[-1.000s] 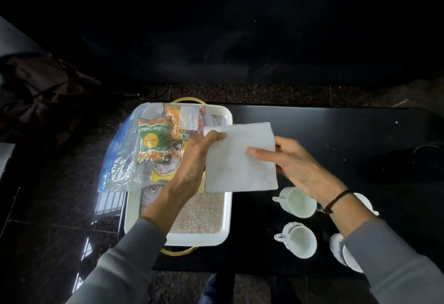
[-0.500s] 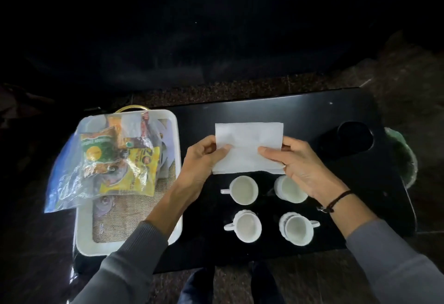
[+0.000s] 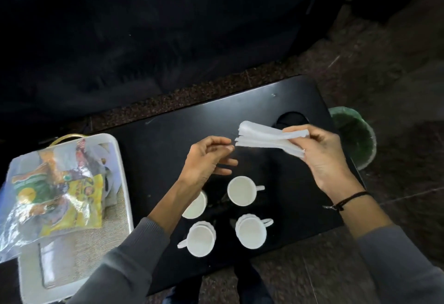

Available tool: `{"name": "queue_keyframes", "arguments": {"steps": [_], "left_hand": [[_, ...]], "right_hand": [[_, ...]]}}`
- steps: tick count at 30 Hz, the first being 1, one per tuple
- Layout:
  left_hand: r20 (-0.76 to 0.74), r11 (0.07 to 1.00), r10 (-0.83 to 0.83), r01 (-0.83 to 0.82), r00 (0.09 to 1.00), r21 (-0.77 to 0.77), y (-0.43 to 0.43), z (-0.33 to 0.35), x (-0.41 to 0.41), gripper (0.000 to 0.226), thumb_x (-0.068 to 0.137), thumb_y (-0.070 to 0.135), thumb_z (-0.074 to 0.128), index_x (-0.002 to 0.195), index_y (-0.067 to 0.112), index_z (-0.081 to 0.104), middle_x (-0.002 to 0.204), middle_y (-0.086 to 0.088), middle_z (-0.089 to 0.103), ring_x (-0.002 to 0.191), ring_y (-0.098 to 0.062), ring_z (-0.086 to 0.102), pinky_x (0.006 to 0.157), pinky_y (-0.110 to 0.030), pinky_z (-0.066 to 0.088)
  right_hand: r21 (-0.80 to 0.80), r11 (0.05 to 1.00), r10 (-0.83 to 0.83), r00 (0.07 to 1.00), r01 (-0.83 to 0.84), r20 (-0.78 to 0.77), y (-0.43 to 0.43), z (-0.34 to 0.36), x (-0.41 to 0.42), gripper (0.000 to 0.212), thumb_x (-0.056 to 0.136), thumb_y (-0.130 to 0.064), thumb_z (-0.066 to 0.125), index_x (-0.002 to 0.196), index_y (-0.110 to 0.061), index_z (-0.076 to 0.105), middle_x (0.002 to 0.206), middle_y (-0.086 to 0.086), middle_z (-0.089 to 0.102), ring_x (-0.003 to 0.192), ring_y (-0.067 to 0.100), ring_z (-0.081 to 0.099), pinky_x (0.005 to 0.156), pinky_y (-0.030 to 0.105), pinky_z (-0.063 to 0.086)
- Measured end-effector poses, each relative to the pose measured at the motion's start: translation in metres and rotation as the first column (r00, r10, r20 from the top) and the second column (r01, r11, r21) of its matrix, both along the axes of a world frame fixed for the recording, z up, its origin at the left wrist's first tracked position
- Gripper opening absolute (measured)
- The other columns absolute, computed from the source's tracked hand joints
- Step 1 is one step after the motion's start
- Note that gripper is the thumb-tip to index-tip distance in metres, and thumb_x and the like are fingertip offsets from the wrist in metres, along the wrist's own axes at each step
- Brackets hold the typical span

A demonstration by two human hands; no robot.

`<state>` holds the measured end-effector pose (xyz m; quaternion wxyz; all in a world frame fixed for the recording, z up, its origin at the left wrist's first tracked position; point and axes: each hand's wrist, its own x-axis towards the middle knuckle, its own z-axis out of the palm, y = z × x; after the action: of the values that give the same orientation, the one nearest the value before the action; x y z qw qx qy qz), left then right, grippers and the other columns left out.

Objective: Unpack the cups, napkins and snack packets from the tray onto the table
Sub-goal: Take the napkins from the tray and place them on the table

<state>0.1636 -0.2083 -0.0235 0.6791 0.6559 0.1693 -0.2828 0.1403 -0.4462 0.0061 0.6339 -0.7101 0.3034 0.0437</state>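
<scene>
Pinching napkins point(image 3: 262, 139) in right hand point(image 3: 319, 157) over table point(image 3: 168, 140); left hand point(image 3: 206, 159) half-open, empty; packet point(image 3: 72, 198) print unreadable.

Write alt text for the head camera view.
The right hand holds a stack of white napkins above a black table, the open left hand beside it. Four white cups stand below; snack packets remain in the white tray at left.
</scene>
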Motion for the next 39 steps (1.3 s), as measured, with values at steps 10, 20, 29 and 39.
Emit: {"name": "queue_keyframes", "arguments": {"steps": [10,20,29,39], "left_hand": [[-0.001,0.994,-0.096,0.096,0.995,0.047,-0.058,-0.001,0.02,0.013,0.093,0.012,0.07,0.106,0.012,0.071,0.104,-0.01,0.078,0.075,-0.021,0.077,0.055,-0.029,0.06],[-0.019,0.991,-0.115,0.116,0.993,0.061,-0.072,-0.016,0.026,0.013,0.094,0.011,0.068,0.107,0.012,0.07,0.098,-0.004,0.08,0.074,-0.02,0.077,0.054,-0.027,0.059],[-0.03,0.99,-0.108,0.111,0.994,0.087,-0.072,-0.014,0.017,0.015,0.093,0.012,0.068,0.108,0.012,0.07,0.097,-0.004,0.08,0.075,-0.02,0.077,0.055,-0.027,0.06],[0.016,0.997,-0.028,0.027,0.999,0.067,-0.044,-0.001,0.009,0.014,0.094,0.013,0.068,0.108,0.012,0.071,0.095,-0.002,0.08,0.074,-0.02,0.076,0.059,-0.03,0.06]], "right_hand": [[-0.7,0.707,0.11,0.993,-0.104,-0.037,-0.065,0.018,0.024,0.019,0.086,-0.014,0.06,0.087,-0.023,0.077,0.067,-0.013,0.057,0.07,0.022,0.058,0.065,0.026,0.041],[-0.686,0.635,0.268,0.934,-0.355,-0.235,-0.057,-0.007,0.047,0.013,0.089,-0.008,0.06,0.098,-0.002,0.068,0.091,0.016,0.069,0.086,0.034,0.066,0.077,0.035,0.053],[-0.693,0.622,0.255,0.931,-0.363,-0.26,-0.049,-0.009,0.044,0.029,0.09,-0.021,0.069,0.117,-0.012,0.064,0.11,0.01,0.065,0.104,0.029,0.061,0.087,0.041,0.052],[-0.772,0.557,0.381,0.92,-0.306,-0.09,0.007,0.023,0.029,0.026,0.091,-0.027,0.071,0.113,-0.016,0.063,0.101,0.004,0.058,0.095,0.026,0.06,0.078,0.036,0.047]]}}
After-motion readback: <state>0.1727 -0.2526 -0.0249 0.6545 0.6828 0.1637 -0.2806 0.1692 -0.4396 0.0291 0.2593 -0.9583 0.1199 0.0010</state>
